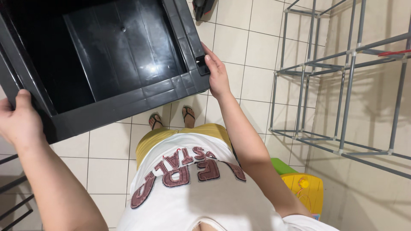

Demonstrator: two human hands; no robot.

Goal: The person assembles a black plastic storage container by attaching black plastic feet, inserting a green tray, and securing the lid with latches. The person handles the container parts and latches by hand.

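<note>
My left hand has its grip closed on the near left corner of a big black plastic bin, thumb lying over the top of the rim and the fingers out of sight underneath. Below that grip, at the lower left edge of the view, some dark metal bars show against the tiled floor.

The bin hangs between my two grips, held up off the floor and tilted so that I look straight into its open mouth (the glossy bottom throws back a small spot of light). Under its near rim, between my arms, I see my white shirt with dark red lettering, yellow shorts and my feet in sandals on the tiles.

My right hand holds the right rim of the bin, fingers wrapped over the edge just beside a small rectangular handle recess, so this grip is closed on the bin too.

Right of that grip, well apart from the bin, stands a grey tube-frame rack against the wall. Below my right forearm sits a yellow and green plastic toy. Above the right grip, at the top edge, a dark object lies on the floor; I cannot tell what it is.
</note>
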